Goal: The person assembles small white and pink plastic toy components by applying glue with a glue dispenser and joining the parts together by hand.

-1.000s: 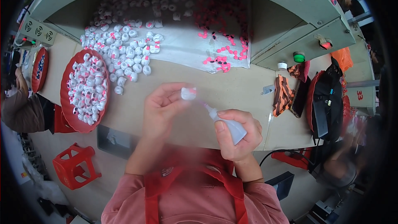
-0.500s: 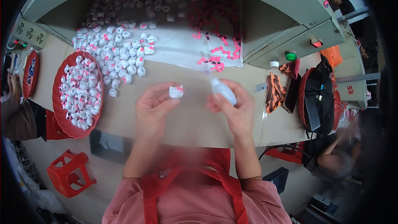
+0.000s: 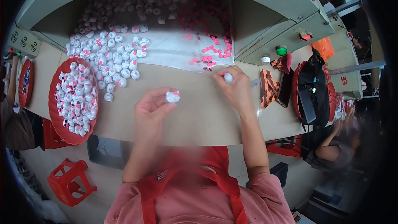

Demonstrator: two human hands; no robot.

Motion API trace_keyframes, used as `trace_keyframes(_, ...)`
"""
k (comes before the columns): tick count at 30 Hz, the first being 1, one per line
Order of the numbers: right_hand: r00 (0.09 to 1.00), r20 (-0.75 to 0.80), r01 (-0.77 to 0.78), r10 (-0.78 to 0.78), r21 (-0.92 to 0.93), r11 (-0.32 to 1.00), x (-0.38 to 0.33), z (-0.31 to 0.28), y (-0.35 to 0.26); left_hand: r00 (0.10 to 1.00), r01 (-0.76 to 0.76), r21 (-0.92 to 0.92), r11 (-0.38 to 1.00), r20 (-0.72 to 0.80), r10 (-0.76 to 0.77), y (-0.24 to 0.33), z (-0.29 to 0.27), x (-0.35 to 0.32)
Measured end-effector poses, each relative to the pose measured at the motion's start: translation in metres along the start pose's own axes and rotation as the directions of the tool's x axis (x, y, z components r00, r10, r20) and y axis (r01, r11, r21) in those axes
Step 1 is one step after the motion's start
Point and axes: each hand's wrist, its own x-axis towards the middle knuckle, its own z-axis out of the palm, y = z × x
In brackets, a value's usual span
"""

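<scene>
My left hand (image 3: 150,108) pinches a small white figurine (image 3: 173,96) with a pink bow between thumb and fingers, over the near part of the table. Farther off and to the right, my right hand (image 3: 238,90) is closed round a small white squeeze bottle (image 3: 228,78), its rounded end showing. The fingertips of that hand are close to the front edge of a white sheet (image 3: 166,60), where many small pink and dark pieces (image 3: 207,61) lie. Whether they touch a piece cannot be made out. Many similar white figurines (image 3: 118,60) cover the sheet's left side.
A red scalloped tray (image 3: 53,105) heaped with figurines stands at the left. To the right lie an orange-and-black striped cloth (image 3: 268,89), a dark phone (image 3: 285,90) and a black bag (image 3: 311,95). A shelf (image 3: 265,20) overhangs the table's far side. A red stool (image 3: 71,182) is on the floor.
My right hand has moved forward to the pink pieces, and the bottle in it has turned so its rounded end shows. My left hand still holds the figurine, now slightly turned.
</scene>
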Motion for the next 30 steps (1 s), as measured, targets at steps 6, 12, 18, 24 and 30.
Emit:
trace_keyframes(6, 0.783, 0.520, -0.598, 0.340, 0.780, 0.185, -0.018, -0.016, -0.002, 0.998, 0.042, 0.019, 0.999, 0.051, -0.043, -0.010, 0.019, 0.000)
trace_keyframes(12, 0.800, 0.549, -0.583, 0.243, 0.806, 0.098, -0.031, -0.023, -0.023, 1.000, 0.007, 0.140, 0.990, 0.014, -0.009, -0.010, 0.032, -0.005)
trace_keyframes(18, 0.858, 0.442, -0.512, 0.262, 0.774, 0.372, -0.037, -0.022, -0.074, 0.995, -0.103, 0.079, 0.992, 0.025, 0.101, -0.009, 0.035, -0.009)
trace_keyframes(24, 0.867, 0.427, -0.496, 0.257, 0.691, 0.526, -0.035, -0.013, -0.083, 0.976, -0.219, 0.132, 0.967, 0.028, 0.217, -0.003, 0.021, -0.012)
trace_keyframes(30, 0.878, 0.394, -0.469, 0.271, 0.602, 0.646, -0.035, -0.007, -0.084, 0.980, -0.183, 0.097, 0.978, 0.094, 0.174, 0.005, 0.014, -0.014)
